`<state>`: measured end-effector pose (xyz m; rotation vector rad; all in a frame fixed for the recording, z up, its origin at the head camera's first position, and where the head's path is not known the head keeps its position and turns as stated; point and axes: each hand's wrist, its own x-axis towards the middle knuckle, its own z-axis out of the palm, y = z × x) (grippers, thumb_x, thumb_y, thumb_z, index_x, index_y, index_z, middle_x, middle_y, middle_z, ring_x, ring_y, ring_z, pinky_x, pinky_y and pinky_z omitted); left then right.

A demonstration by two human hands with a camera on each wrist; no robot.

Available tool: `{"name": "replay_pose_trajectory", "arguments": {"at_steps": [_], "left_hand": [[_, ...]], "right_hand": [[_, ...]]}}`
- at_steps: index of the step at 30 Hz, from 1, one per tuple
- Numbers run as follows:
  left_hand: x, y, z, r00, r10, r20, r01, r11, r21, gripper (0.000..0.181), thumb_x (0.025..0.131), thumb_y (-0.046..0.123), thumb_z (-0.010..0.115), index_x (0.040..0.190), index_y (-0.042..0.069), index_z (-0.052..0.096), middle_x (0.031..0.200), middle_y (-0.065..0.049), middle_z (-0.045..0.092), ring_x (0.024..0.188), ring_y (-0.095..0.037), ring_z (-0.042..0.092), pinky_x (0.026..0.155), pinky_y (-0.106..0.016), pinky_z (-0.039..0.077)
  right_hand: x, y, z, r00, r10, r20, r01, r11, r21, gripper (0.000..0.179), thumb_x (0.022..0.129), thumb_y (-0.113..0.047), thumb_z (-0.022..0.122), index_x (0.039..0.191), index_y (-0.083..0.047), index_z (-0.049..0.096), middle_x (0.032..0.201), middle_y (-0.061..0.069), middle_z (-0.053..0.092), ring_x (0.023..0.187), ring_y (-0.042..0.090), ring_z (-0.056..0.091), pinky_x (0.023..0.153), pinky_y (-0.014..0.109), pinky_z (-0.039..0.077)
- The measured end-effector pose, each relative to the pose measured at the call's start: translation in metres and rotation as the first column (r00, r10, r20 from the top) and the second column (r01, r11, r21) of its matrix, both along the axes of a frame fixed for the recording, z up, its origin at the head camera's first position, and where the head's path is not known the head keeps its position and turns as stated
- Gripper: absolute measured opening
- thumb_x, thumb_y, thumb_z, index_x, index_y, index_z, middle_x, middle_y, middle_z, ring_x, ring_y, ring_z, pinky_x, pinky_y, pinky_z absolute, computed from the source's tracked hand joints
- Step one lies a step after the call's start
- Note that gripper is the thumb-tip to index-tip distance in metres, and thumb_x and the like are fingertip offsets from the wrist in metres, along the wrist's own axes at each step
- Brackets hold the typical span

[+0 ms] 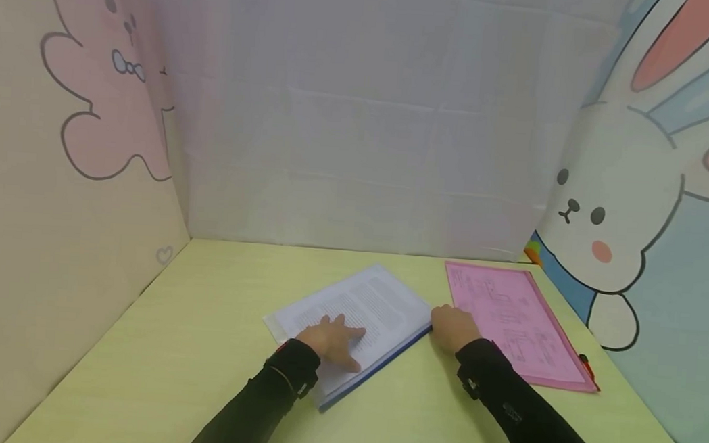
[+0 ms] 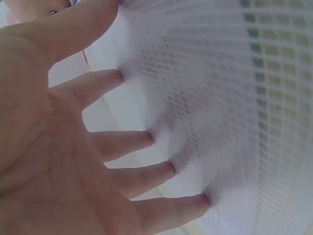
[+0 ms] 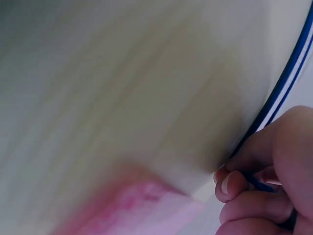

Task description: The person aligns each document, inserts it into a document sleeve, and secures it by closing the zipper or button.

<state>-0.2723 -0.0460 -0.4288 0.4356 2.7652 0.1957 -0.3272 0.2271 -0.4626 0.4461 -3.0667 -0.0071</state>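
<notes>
A translucent mesh document pouch (image 1: 386, 308) with a blue edge lies at a slant on the table, printed sheets showing through it. My left hand (image 1: 333, 342) rests on its near left part with fingers spread. In the left wrist view the fingertips press on the fine mesh (image 2: 220, 98). At the pouch's right corner is my right hand (image 1: 454, 328). Its curled fingers pinch the blue edge (image 3: 274, 100) there, as the right wrist view shows; a bit of blue shows between the fingers, and the rest is hidden by the hand.
To the right, a pink document pouch (image 1: 507, 319) with printed sheets lies flat, near the right hand. A small red and black item (image 1: 587, 366) sits by its right edge. The pale yellow table (image 1: 200, 347) is bordered by a white curtain (image 1: 359, 147) and cartoon-printed side walls.
</notes>
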Motion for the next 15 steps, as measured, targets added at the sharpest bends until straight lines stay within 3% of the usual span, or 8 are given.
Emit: {"name": "replay_pose_trajectory", "arguments": {"at_steps": [15], "left_hand": [[-0.002, 0.004, -0.001, 1.0, 0.011, -0.007, -0.011, 1.0, -0.024, 0.074, 0.085, 0.05, 0.078, 0.151, 0.034, 0.05, 0.162, -0.017, 0.031, 0.148, -0.046, 0.027, 0.108, -0.065, 0.035]], "right_hand": [[0.01, -0.013, 0.01, 0.995, 0.002, 0.098, -0.002, 1.0, 0.004, 0.008, 0.091, -0.006, 0.066, 0.092, 0.002, 0.065, 0.08, 0.012, 0.061, 0.068, 0.024, 0.052, 0.065, 0.044, 0.051]]}}
